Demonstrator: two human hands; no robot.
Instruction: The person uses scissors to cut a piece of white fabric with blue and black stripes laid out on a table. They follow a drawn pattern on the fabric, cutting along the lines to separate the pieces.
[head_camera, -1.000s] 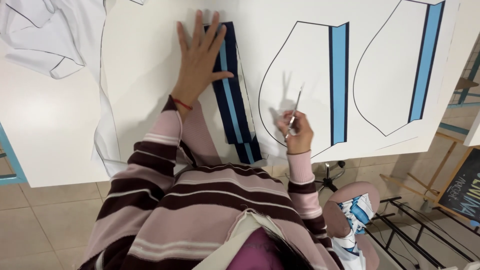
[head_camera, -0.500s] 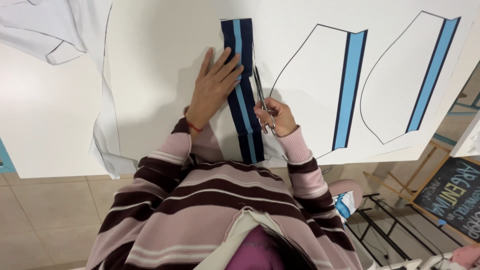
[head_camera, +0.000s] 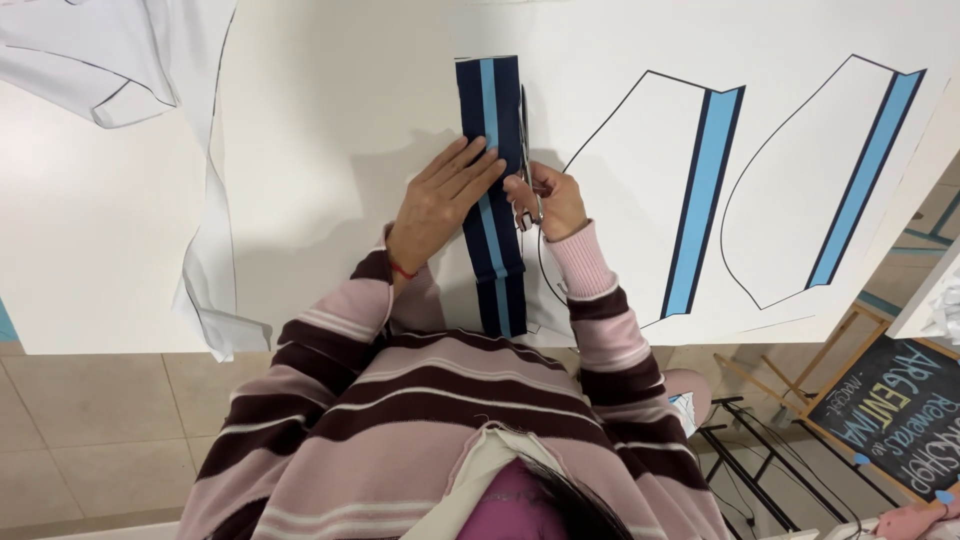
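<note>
On white paper (head_camera: 330, 150), left hand (head_camera: 440, 200) flattens striped band (head_camera: 490, 110) — lengthwise away; right hand (head_camera: 550, 200) fingers grip scissors (head_camera: 524, 150).

Bare white sheet (head_camera: 330, 120) lies open above and to the left of the left hand (head_camera: 440, 200), which rests flat on the striped band (head_camera: 490, 110). The right hand (head_camera: 550, 200) with its scissors (head_camera: 524, 130) crowds the band's right edge. Right of it, the printed shapes (head_camera: 660, 180) lie flat. At far left, loose paper cuttings (head_camera: 110, 70) clutter the table (head_camera: 80, 250).
</note>
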